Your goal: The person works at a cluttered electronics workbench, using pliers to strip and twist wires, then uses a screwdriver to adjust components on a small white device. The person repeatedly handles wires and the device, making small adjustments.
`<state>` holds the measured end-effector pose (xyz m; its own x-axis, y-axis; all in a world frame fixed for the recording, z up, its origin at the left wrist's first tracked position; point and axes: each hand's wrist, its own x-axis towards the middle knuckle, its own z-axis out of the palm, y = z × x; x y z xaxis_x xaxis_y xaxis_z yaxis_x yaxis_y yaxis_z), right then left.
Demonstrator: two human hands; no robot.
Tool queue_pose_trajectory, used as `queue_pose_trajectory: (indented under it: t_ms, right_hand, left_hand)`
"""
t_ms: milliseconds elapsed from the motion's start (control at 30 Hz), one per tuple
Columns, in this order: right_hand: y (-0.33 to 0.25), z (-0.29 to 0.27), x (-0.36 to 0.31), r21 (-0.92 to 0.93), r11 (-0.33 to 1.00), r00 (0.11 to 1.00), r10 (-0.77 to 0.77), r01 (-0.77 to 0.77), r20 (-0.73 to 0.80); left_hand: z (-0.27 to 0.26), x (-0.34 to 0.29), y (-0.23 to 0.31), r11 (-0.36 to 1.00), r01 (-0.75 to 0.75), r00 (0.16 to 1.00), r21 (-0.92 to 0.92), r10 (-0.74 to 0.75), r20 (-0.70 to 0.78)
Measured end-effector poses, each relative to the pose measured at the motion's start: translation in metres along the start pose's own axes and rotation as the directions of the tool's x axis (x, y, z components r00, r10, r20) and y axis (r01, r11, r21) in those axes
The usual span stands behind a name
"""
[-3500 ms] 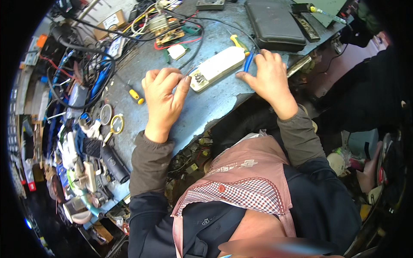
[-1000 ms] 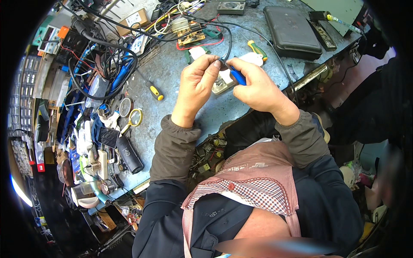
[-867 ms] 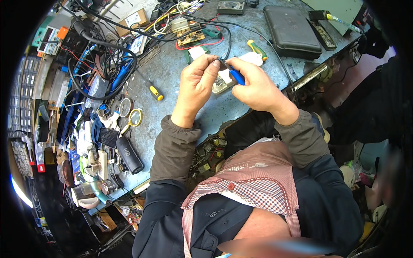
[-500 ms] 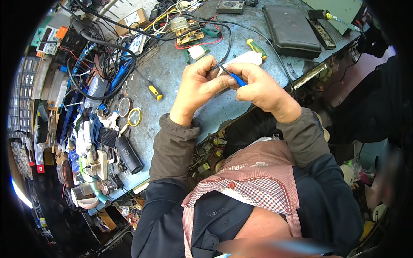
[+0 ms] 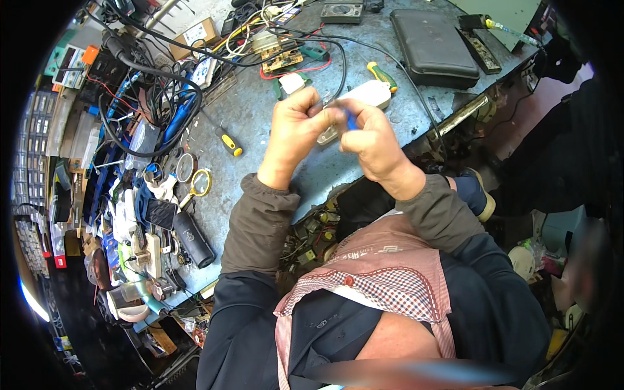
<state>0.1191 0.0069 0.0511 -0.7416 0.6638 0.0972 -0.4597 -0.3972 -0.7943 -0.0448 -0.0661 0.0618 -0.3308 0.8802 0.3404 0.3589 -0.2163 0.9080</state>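
My two hands meet above the blue-grey workbench (image 5: 305, 185). In my closed left hand (image 5: 290, 133) is a black cable (image 5: 342, 65), pinched between thumb and fingers. My right hand (image 5: 380, 149) is wrapped round a small blue-handled tool (image 5: 351, 121); motion blurs it and fingers cover its working end. The fingertips of both hands almost touch where tool and cable come together. Under and just behind them lies a long white plastic housing (image 5: 370, 95). A green-and-yellow screwdriver (image 5: 382, 76) rests against the housing's far end.
A yellow-handled screwdriver (image 5: 229, 142) and a magnifying glass (image 5: 201, 182) lie left. Tangled cables and a circuit board (image 5: 281, 60) fill the back. A black case (image 5: 434, 49) sits back right. A black cylinder (image 5: 194, 239) lies near the front left edge.
My right hand has shifted left and slightly down, nearer my left hand, and the blue-handled tool is now blurred. The left hand still pinches the cable. The view has shifted slightly.
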Motion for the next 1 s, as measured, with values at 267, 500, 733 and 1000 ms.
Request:
queue_pose_trajectory:
  t_ms: [267, 500, 733, 1000]
  right_hand:
    - [-0.027, 0.001, 0.022, -0.241, 0.922, 0.935, -0.335, 0.302, -0.114]
    - [-0.031, -0.025, 0.017, -0.607, 0.768, 0.978, -0.184, 0.205, 0.097]
    - [-0.033, -0.018, 0.023, -0.707, 0.670, 0.964, -0.050, 0.227, 0.262]
    - [-0.039, -0.016, 0.021, -0.777, 0.541, 0.934, -0.047, 0.322, 0.355]
  left_hand:
    - [-0.007, 0.010, -0.007, 0.923, -0.010, 0.998, -0.384, -0.015, -0.062]
    - [-0.008, 0.006, 0.002, 0.768, 0.075, 0.994, -0.636, -0.105, -0.010]
    - [-0.012, 0.003, 0.008, 0.832, 0.161, 0.987, -0.531, -0.134, 0.089]
    - [-0.013, 0.000, 0.022, 0.873, 0.203, 0.977, -0.444, -0.148, 0.156]
